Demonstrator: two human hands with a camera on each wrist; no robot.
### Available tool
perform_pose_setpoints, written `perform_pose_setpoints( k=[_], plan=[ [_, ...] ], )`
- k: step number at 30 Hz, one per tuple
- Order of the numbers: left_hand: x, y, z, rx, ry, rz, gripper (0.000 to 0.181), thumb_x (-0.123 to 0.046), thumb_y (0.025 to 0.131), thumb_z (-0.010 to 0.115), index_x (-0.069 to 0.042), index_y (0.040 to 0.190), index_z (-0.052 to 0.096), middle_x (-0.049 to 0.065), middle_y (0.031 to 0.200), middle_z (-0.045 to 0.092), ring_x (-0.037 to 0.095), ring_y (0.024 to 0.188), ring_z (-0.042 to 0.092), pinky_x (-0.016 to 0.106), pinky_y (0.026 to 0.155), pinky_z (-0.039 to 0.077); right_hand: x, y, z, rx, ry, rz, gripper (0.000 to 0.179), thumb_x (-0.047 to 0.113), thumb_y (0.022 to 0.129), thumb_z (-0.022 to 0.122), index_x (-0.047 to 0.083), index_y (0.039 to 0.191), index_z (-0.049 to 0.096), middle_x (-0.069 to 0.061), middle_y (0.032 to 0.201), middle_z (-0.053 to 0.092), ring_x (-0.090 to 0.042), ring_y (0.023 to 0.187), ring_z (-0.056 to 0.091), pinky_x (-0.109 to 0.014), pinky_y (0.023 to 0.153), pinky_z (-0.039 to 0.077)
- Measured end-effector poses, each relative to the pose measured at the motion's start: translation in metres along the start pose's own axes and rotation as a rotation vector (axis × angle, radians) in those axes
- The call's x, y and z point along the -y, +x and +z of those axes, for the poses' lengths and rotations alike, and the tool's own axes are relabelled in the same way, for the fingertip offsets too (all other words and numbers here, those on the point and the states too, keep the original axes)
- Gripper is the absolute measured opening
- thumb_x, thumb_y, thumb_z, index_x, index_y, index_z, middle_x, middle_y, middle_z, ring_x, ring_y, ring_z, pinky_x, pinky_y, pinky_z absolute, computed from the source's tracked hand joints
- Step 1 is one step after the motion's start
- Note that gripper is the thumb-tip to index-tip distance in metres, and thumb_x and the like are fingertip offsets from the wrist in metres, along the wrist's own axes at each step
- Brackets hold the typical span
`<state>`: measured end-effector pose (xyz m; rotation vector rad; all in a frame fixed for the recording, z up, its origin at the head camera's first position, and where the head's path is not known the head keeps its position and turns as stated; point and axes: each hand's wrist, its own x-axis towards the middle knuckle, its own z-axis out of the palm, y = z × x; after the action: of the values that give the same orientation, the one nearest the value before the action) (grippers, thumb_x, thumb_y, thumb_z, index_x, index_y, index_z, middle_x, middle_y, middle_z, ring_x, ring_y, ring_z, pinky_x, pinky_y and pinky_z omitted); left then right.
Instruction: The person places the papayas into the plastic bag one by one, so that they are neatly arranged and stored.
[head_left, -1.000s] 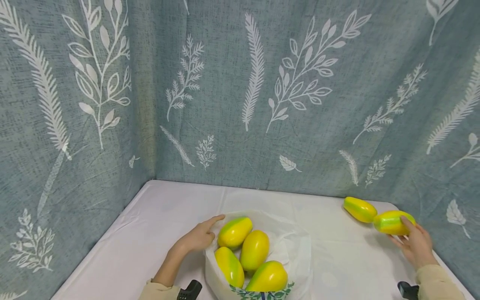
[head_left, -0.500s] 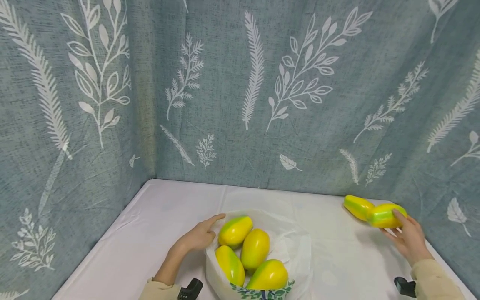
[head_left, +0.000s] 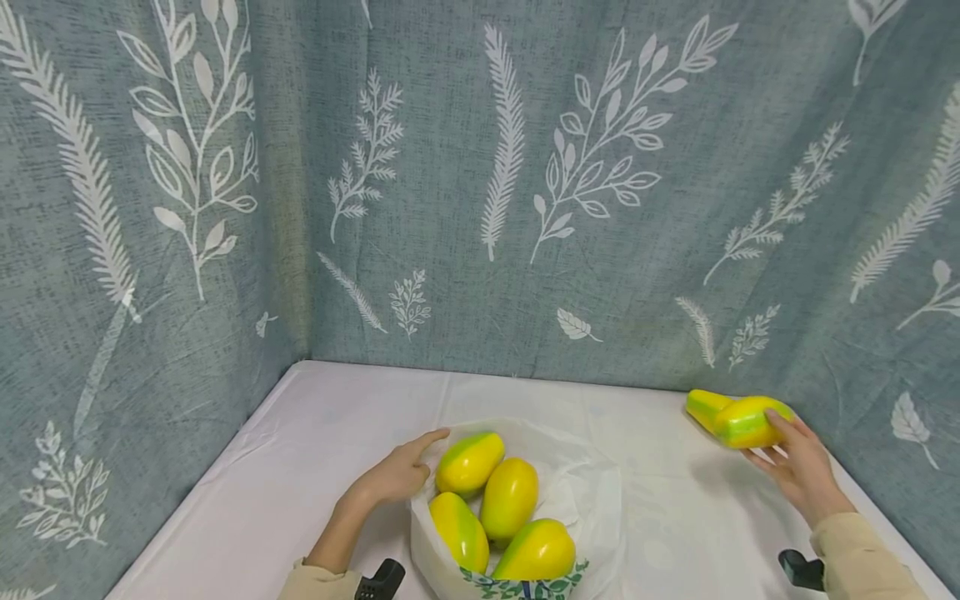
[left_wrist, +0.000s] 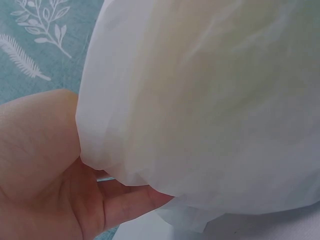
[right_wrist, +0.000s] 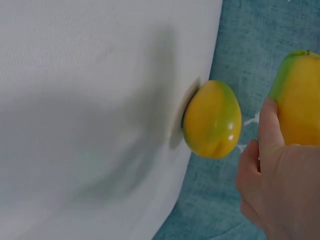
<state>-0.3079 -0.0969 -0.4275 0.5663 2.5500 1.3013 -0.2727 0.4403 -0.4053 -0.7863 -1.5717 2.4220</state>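
Observation:
My right hand (head_left: 802,467) holds a yellow-green papaya (head_left: 746,422) at the table's far right, thumb on one side and fingers under the other. In the right wrist view the held papaya (right_wrist: 302,102) is raised beside a second papaya (right_wrist: 212,120), which lies on the table near its edge. The head view shows that second papaya (head_left: 705,408) partly covered by the held one. At the front middle, an open white plastic bag (head_left: 600,492) with a green leaf print contains several papayas (head_left: 510,500). My left hand (head_left: 393,475) grips its left rim; the bag (left_wrist: 200,115) hides some fingers.
A white cloth covers the table (head_left: 337,400). Blue-green curtains (head_left: 450,208) with white leaf patterns stand along the back and both sides, close behind the papaya on the table.
My right hand has carried its papaya left and slightly back, so it now overlaps the papaya on the table. My left hand stays at the bag's rim.

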Motion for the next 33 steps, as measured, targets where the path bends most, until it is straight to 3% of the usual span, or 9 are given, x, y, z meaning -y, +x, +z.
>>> perform_pose_setpoints(
  k=[5,8,13,18,20,25,28,31,33],
  plan=[
    [0.002,0.000,0.000,0.003,0.002,0.002,0.058,0.009,0.086,0.039,-0.004,0.142,0.042,0.022,0.142,0.041,0.036,0.128,0.039,0.056,0.106,0.026,0.002,-0.026,0.019,0.083,-0.016,-0.009,0.048,0.036,0.085,0.067,0.034,0.123,0.038,0.008,0.115,0.034,-0.016,0.107,0.039,-0.034,0.083,0.053],
    [0.002,0.000,0.000,0.004,-0.004,0.003,0.058,0.009,0.086,0.039,-0.004,0.142,0.042,0.023,0.143,0.041,0.036,0.129,0.038,0.057,0.106,0.025,0.001,-0.030,0.024,0.131,-0.055,-0.026,0.041,0.037,0.086,0.066,0.029,0.117,0.040,0.007,0.116,0.034,-0.015,0.104,0.041,-0.031,0.080,0.054],
    [0.002,0.000,0.000,0.004,-0.008,0.004,0.058,0.010,0.085,0.039,-0.004,0.142,0.042,0.023,0.143,0.041,0.031,0.116,0.044,0.056,0.105,0.027,-0.002,-0.029,0.028,0.186,-0.116,-0.042,0.039,0.037,0.089,0.062,0.029,0.119,0.038,0.004,0.119,0.033,-0.010,0.095,0.050,-0.032,0.083,0.052],
    [0.001,-0.001,0.000,0.007,-0.009,0.012,0.058,0.009,0.086,0.039,-0.004,0.142,0.042,0.023,0.143,0.040,0.037,0.131,0.036,0.058,0.107,0.023,-0.005,-0.028,0.033,0.239,-0.200,-0.064,0.061,0.038,0.094,0.056,0.023,0.140,0.020,0.001,0.124,0.028,-0.007,0.091,0.053,-0.032,0.088,0.050],
    [0.001,-0.001,-0.001,0.009,-0.011,0.015,0.058,0.009,0.086,0.039,-0.003,0.142,0.042,0.023,0.143,0.040,0.039,0.134,0.032,0.058,0.107,0.023,-0.006,-0.030,0.037,0.257,-0.230,-0.080,0.064,0.038,0.094,0.055,0.020,0.141,0.016,0.000,0.125,0.028,-0.007,0.092,0.053,-0.033,0.088,0.050],
    [0.001,-0.001,-0.001,0.009,-0.012,0.010,0.057,0.009,0.086,0.039,-0.004,0.142,0.042,0.023,0.143,0.040,0.040,0.134,0.032,0.058,0.107,0.023,-0.008,-0.034,0.045,0.315,-0.272,-0.105,0.038,0.037,0.096,0.053,0.024,0.125,0.031,-0.002,0.126,0.029,-0.008,0.094,0.054,-0.034,0.088,0.050],
    [0.001,0.000,-0.001,0.006,-0.011,0.006,0.058,0.009,0.086,0.039,-0.004,0.142,0.042,0.023,0.143,0.040,0.038,0.132,0.034,0.058,0.107,0.023,-0.010,-0.034,0.049,0.332,-0.285,-0.100,0.034,0.036,0.097,0.052,0.025,0.124,0.034,-0.002,0.126,0.031,-0.008,0.094,0.054,-0.036,0.088,0.050],
    [0.002,0.000,0.000,0.007,-0.010,0.003,0.057,0.009,0.086,0.039,-0.004,0.142,0.042,0.022,0.143,0.040,0.037,0.131,0.036,0.058,0.107,0.023,-0.013,-0.035,0.052,0.334,-0.283,-0.082,0.048,0.034,0.097,0.051,0.021,0.135,0.026,-0.002,0.126,0.031,-0.008,0.094,0.055,-0.041,0.092,0.048],
    [0.002,0.000,0.000,0.009,-0.010,0.001,0.057,0.009,0.086,0.039,-0.004,0.142,0.042,0.022,0.143,0.040,0.037,0.131,0.035,0.058,0.107,0.023,-0.014,-0.036,0.054,0.337,-0.284,-0.071,0.063,0.034,0.098,0.051,0.017,0.145,0.013,-0.004,0.127,0.030,-0.009,0.094,0.054,-0.043,0.094,0.046]
  ],
)
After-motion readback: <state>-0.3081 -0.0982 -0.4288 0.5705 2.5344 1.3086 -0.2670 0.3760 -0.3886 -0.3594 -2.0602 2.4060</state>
